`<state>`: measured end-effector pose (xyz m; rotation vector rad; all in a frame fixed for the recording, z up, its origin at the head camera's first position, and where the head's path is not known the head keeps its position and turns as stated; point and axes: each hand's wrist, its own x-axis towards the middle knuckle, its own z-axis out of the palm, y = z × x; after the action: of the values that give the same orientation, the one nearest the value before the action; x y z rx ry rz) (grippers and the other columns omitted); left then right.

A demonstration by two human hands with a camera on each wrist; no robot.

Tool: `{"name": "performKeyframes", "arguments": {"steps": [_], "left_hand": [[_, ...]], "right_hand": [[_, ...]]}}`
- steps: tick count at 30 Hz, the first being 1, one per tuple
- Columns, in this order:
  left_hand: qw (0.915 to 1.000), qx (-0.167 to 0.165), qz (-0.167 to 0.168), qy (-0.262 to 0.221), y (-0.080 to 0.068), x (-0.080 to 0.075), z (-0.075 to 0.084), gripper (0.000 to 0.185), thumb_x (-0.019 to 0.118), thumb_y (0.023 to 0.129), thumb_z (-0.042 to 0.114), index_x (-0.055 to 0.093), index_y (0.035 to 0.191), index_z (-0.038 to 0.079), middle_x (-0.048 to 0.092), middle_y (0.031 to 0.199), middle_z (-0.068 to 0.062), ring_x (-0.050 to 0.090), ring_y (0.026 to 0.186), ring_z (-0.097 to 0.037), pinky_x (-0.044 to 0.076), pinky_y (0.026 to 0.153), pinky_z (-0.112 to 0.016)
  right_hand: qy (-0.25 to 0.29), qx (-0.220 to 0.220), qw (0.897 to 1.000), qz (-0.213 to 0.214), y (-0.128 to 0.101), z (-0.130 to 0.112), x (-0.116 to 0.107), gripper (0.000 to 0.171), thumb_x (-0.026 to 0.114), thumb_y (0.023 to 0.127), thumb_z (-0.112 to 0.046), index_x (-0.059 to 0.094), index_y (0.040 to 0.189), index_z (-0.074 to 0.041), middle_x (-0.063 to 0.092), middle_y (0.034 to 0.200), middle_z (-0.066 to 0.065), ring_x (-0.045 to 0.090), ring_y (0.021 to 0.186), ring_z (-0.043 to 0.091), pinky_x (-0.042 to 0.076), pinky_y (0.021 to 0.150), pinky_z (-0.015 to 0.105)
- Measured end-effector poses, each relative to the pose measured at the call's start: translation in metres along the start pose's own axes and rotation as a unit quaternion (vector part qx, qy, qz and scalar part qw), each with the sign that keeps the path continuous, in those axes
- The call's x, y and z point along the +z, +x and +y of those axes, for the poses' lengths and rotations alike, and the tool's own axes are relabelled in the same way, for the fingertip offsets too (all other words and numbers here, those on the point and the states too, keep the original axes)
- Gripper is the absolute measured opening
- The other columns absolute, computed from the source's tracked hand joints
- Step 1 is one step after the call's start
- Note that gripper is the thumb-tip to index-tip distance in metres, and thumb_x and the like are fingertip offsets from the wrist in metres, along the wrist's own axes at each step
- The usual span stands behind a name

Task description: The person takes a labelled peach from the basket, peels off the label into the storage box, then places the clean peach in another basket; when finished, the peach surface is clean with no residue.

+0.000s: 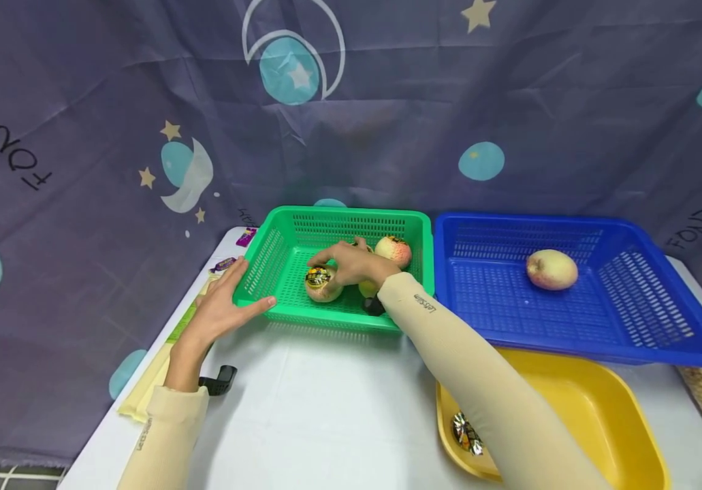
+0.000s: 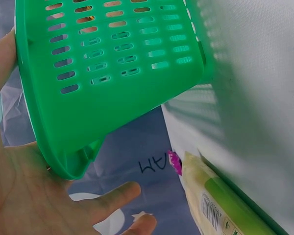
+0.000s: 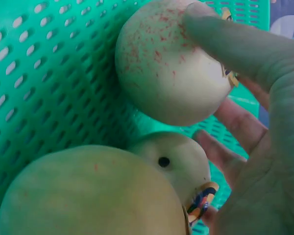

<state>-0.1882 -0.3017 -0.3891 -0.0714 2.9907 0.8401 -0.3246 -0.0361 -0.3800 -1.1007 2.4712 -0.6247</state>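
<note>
Right hand (image 1: 353, 264) has its grip curled over the stickered peach (image 1: 323, 284) lying in the green basket (image 1: 277, 238), thumb and fingers round it. Only the right wrist view shows two more peaches (image 3: 169, 164) crowded under the palm. Left hand (image 1: 223, 305) rests open against the basket's near left corner on the bench (image 1: 326, 408). Another peach (image 1: 551, 269) lies in the blue basket (image 1: 663, 340), far right. The sleeve hides part of the yellow tub (image 1: 620, 422).

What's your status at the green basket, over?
Right hand grips pale stickered apple inside green plastic basket. Left hand steadies basket's corner. Two more apples crowd the grip.
</note>
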Motion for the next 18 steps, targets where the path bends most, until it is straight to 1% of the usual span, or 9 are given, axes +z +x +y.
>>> {"name": "performKeyframes", "arguments": {"steps": [5, 10, 15, 18], "left_hand": [[1.0000, -0.004, -0.002, -0.001, 0.0002, -0.0006, 0.0000, 0.107, 0.066, 0.086, 0.069, 0.011, 0.166, 0.022, 0.008, 0.174, -0.004, 0.008, 0.154, -0.055, 0.002, 0.108, -0.086], [1.0000, -0.002, -0.002, -0.002, 0.0003, -0.0009, -0.0002, 0.107, 0.066, 0.087, 0.069, 0.011, 0.166, 0.022, 0.007, 0.174, -0.003, 0.010, 0.154, -0.054, 0.003, 0.108, -0.086], [0.9999, -0.001, -0.006, -0.008, 0.0001, -0.0005, -0.0001, 0.107, 0.066, 0.087, 0.069, 0.010, 0.166, 0.022, 0.006, 0.174, -0.002, 0.010, 0.155, -0.053, 0.002, 0.107, -0.087], [0.9999, -0.001, -0.007, -0.009, 0.0000, -0.0005, 0.0000, 0.107, 0.066, 0.087, 0.069, 0.010, 0.166, 0.022, 0.006, 0.174, -0.002, 0.010, 0.155, -0.052, 0.002, 0.107, -0.087]], "right_hand": [[-0.020, 0.001, 1.000, -0.010, 0.0022, -0.0009, 0.0013, 0.062, 0.084, 0.086, -0.027, 0.060, 0.143, -0.027, 0.060, 0.146, -0.005, 0.046, 0.140, 0.027, -0.001, 0.121, 0.067], [-0.049, 0.011, 0.998, -0.022, 0.0033, -0.0025, 0.0009, 0.065, 0.084, 0.085, -0.028, 0.057, 0.144, -0.031, 0.062, 0.142, -0.003, 0.047, 0.138, 0.026, -0.005, 0.121, 0.068], [-0.053, 0.017, 0.998, -0.026, 0.0035, -0.0031, 0.0008, 0.066, 0.084, 0.085, -0.027, 0.056, 0.144, -0.031, 0.063, 0.142, -0.001, 0.048, 0.139, 0.025, -0.008, 0.121, 0.068], [-0.053, 0.015, 0.998, -0.026, 0.0029, -0.0037, 0.0008, 0.065, 0.086, 0.084, -0.028, 0.058, 0.142, -0.032, 0.063, 0.140, 0.000, 0.048, 0.138, 0.024, -0.007, 0.121, 0.068]]}}
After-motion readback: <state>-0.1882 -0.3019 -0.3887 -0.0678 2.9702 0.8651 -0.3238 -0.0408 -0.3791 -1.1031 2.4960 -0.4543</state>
